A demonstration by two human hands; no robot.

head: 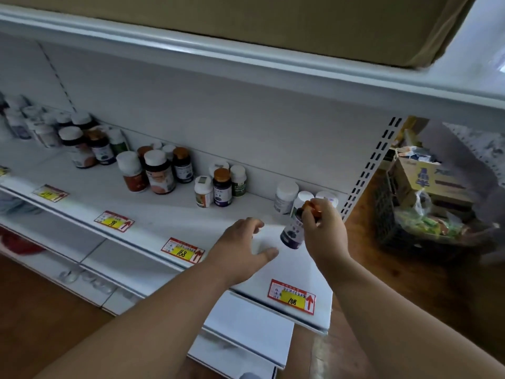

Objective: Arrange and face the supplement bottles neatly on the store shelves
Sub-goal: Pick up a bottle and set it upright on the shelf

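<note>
White store shelving [169,214] runs from left to right under a dim light, with a cardboard box [273,26] on the top board. Above the shelf's right end, the right hand [323,228] pinches a dark purple-labelled bottle [293,233] by its copper cap, fingers curled around the cap; the bottle hangs tilted, its base lifted off the shelf. Just left of it, the left hand [241,248] hovers palm down over the shelf, fingers loosely spread and holding nothing. Behind the held bottle, three white-capped bottles [285,196] stand against the back panel. Further left along the shelf stand a trio of small bottles [220,188], then a group of larger brown and white ones [155,170], then more bottles [79,140] toward the far end. Price tags [291,296] line the shelf edge. To the right, a crate of packaged goods [420,212] sits on the wooden floor.
</note>
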